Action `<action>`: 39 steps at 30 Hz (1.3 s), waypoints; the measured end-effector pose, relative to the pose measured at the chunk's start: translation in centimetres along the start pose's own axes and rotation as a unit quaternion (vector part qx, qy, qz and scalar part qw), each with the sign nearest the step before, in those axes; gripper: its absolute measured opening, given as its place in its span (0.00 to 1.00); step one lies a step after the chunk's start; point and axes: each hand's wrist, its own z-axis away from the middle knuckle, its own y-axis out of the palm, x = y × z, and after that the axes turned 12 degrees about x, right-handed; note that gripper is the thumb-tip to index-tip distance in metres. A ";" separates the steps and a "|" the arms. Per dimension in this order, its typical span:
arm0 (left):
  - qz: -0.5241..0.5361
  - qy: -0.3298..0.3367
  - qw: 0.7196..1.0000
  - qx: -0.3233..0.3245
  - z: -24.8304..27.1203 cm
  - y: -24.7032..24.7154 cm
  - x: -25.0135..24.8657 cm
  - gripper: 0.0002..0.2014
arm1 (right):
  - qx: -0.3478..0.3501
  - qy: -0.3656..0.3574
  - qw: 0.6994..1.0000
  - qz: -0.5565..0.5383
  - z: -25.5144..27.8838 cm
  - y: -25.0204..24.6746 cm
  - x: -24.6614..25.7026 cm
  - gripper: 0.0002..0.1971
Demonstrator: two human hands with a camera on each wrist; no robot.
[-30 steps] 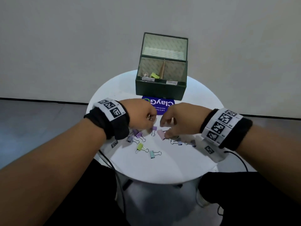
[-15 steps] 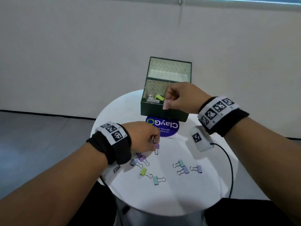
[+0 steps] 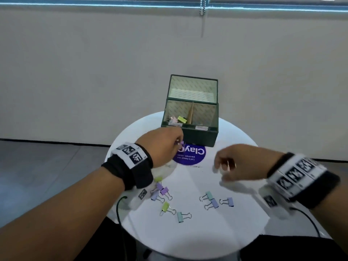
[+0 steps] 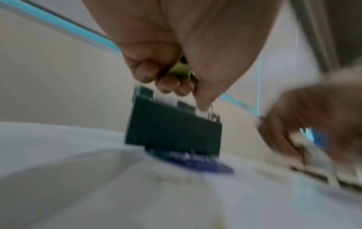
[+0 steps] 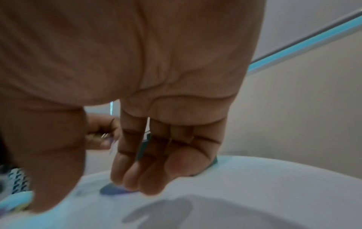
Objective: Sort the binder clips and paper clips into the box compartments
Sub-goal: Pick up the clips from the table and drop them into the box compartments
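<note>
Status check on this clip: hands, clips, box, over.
Left hand grips binder clips near green box. Right hand open, empty. Loose clips on table. Nothing blocking.

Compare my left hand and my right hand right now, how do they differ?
The left hand is curled round binder clips, while the right hand holds nothing, fingers relaxed. The left hand is just in front of the green box; the right hand hangs farther back over the white table. Both wear marker wristbands.

Soft, even indoor light; a cyan-tinged bright strip runs along the head view's top edge. Both wrist views are motion-blurred and wide-angle warped. A faint shadow falls at the right wrist view's bottom centre.
</note>
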 end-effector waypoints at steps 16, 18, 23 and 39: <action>-0.041 -0.035 0.999 0.008 -6.0 -4.8 1.3 0.28 | 0.060 0.010 0.986 -0.154 1.6 4.7 -2.6 0.11; -0.074 0.013 0.997 0.006 -4.2 -4.6 -0.2 0.21 | 0.082 0.001 0.968 -0.238 1.8 4.5 -2.7 0.12; -0.123 0.136 0.958 0.219 0.4 -0.7 -5.9 0.20 | 0.030 0.034 0.950 -0.310 1.4 4.7 -1.7 0.10; -0.042 0.040 0.980 0.189 2.9 -0.4 -3.8 0.07 | 0.043 0.073 0.983 -0.162 2.0 6.1 1.3 0.18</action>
